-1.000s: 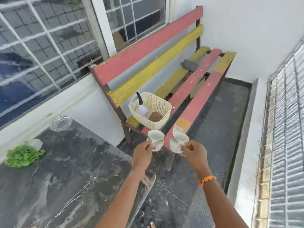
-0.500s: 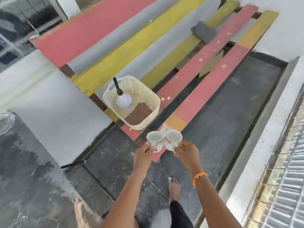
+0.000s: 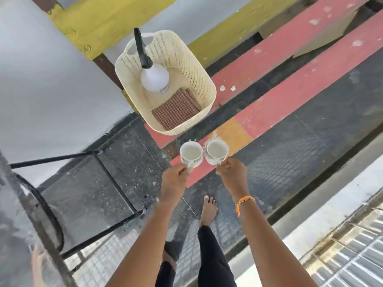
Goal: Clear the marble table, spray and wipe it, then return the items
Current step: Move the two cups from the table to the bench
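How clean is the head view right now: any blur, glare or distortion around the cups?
Head view: the two cups and both hands are fairly sharp; the marble table edge at lower left is smeared; wide-angle bowing at the borders; bright glare on the ledge at lower right; soft daylight, no hard shadows.

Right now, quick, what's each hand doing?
Left hand: closed, holding the left cup.
Right hand: closed, holding the right cup.

Single head-worn view, steeply downward over bench [image 3: 290, 83] and floor [image 3: 310, 141], near.
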Demonstrator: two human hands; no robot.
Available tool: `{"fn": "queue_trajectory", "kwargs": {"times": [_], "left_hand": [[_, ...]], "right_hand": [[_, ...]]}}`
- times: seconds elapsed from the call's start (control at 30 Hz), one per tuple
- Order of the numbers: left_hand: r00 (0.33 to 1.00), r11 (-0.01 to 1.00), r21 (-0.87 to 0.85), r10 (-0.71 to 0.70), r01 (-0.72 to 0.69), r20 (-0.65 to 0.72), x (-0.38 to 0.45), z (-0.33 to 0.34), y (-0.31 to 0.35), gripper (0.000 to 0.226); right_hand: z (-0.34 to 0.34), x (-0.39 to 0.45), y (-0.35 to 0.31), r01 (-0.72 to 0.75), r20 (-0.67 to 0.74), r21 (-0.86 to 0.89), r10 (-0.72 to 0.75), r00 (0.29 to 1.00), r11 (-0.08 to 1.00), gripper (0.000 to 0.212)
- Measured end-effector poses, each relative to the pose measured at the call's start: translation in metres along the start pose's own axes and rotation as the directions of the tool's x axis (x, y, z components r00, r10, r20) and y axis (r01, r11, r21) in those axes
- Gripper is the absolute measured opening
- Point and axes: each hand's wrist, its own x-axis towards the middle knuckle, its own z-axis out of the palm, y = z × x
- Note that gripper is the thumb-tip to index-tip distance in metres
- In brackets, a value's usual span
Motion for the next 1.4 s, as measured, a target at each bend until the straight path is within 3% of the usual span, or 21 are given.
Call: {"fn": "queue_trajectory", "kwargs": {"times": [0.23,0.6,0.67,0.83,0.93,1.07,1.2,1.4], "left_hand": [[1.000,0.997,-0.073,-0.014,0.013,-0.013,0.009,0.020,-0.004,0.016],[0.982,0.979,-0.076,-0.184,0.187,0.053,0.007,0.029,-0.016,0.010],[0.967,0.963,-0.107,-0.239,0.248,0.088,0.004,0.029,-0.016,0.020],[0.929,0.880,-0.298,-0.344,0.369,0.135,-0.016,0.012,-0.011,0.037],[0.914,0.787,-0.470,-0.379,0.399,0.142,-0.033,-0.009,-0.006,0.029],[0.933,0.688,-0.657,-0.354,0.307,0.065,-0.061,-0.056,-0.005,0.015],[0.938,0.670,-0.733,-0.318,0.121,-0.136,-0.085,-0.124,-0.018,0.022],[0.831,0.571,-0.817,-0.418,-0.075,-0.368,-0.108,-0.241,-0.068,0.021]], "right_hand": [[0.006,0.022,0.010,0.064,0.028,-0.079,-0.062,0.998,0.995,0.015],[0.003,0.010,0.014,0.030,0.144,-0.083,-0.018,0.989,0.996,0.014],[-0.002,0.005,0.009,-0.016,0.144,-0.065,0.025,0.989,0.998,0.020],[-0.011,-0.017,-0.009,-0.093,0.106,-0.029,0.096,0.990,0.995,0.025],[-0.006,-0.035,-0.032,-0.053,0.231,-0.091,0.073,0.970,0.994,0.018],[0.020,-0.069,-0.076,0.055,0.351,-0.063,-0.029,0.936,0.996,0.014],[0.057,-0.110,-0.128,0.191,0.478,-0.033,-0.152,0.865,0.981,0.017],[0.127,-0.170,-0.202,0.406,0.653,0.005,-0.311,0.691,0.914,0.020]]}}
